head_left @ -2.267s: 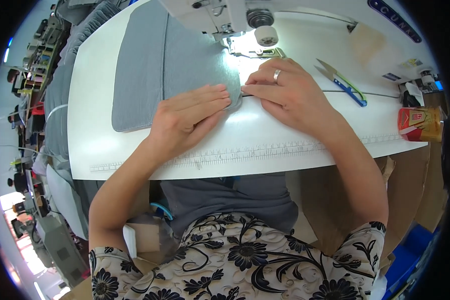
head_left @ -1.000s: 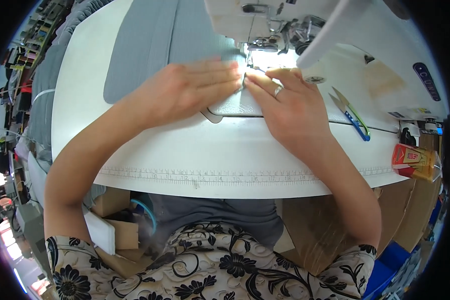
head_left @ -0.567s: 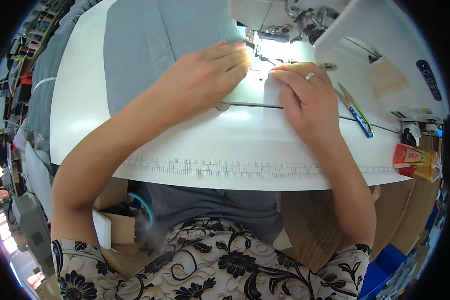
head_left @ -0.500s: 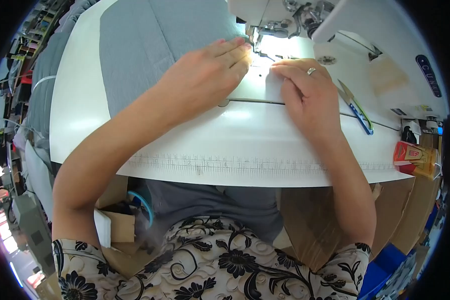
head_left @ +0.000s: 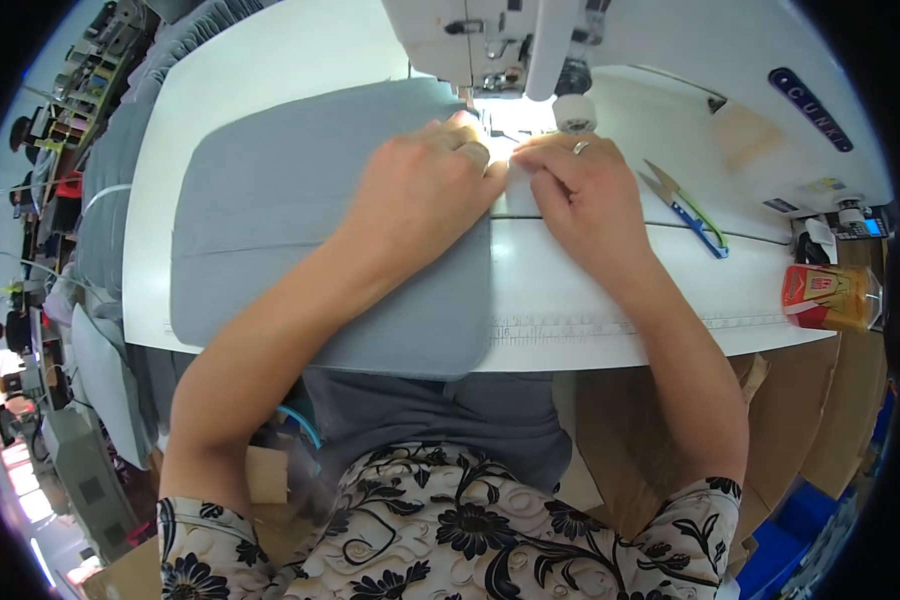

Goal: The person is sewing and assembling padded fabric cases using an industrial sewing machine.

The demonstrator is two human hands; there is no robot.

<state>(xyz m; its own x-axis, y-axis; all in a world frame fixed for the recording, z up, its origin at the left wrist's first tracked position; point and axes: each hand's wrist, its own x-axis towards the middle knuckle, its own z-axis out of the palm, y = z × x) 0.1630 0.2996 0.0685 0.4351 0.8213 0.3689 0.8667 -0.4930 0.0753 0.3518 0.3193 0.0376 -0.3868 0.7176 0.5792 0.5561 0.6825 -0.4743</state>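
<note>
A grey fabric panel [head_left: 260, 200] with rounded corners and a crosswise seam lies flat on the machine's white table, its lower edge hanging slightly over the front. My left hand [head_left: 425, 185] rests on the panel's right side, with curled fingers and the thumb at the fabric's edge, close to the sewing machine's [head_left: 480, 50] lit needle area. To the right of the needle, my right hand [head_left: 585, 190] is closed on the machine bed, a ring on one finger. Its fingertips are bunched together, and anything between them is hidden. Glare blurs the needle and presser foot.
Thread snips [head_left: 690, 215] with blue and green handles lie right of my right hand. A red and yellow packet [head_left: 825, 297] sits at the table's right end. A ruler scale [head_left: 570, 327] runs along the front edge. Grey fabric [head_left: 110, 220] is piled at the left.
The grey panel has turned and come toward me, so its rounded front end now reaches the table's front edge. My left hand has gone from flat to curled; my right stays beside the needle.
</note>
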